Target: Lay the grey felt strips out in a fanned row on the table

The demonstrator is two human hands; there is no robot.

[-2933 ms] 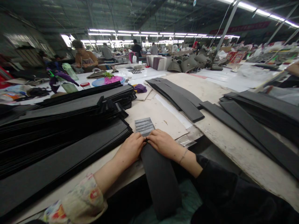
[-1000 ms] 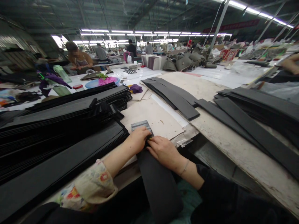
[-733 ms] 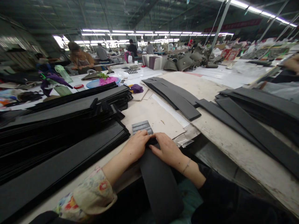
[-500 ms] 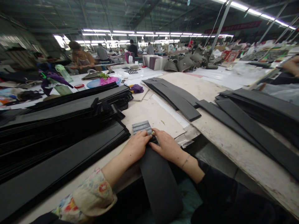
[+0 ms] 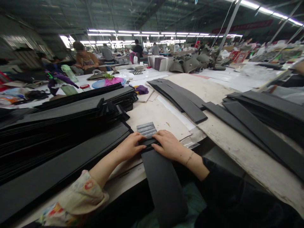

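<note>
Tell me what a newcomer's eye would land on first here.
Long stacks of black strips fill the bench on the left, with more strips piled on the right. In the centre, the left hand and right hand rest on the end of a dark strip that runs over the bench edge, just below a small grey ribbed piece. Far off, grey bags sit along a table.

Two bare human hands, the left hand (image 5: 129, 146) and the right hand (image 5: 169, 146), one long dark-grey rectangular strip (image 5: 163, 186), one small ribbed grey rectangular swatch (image 5: 146, 129), and three heaps of long black strips: the left heap (image 5: 59, 152), the middle heap (image 5: 180, 101) and the right heap (image 5: 266, 126).
</note>
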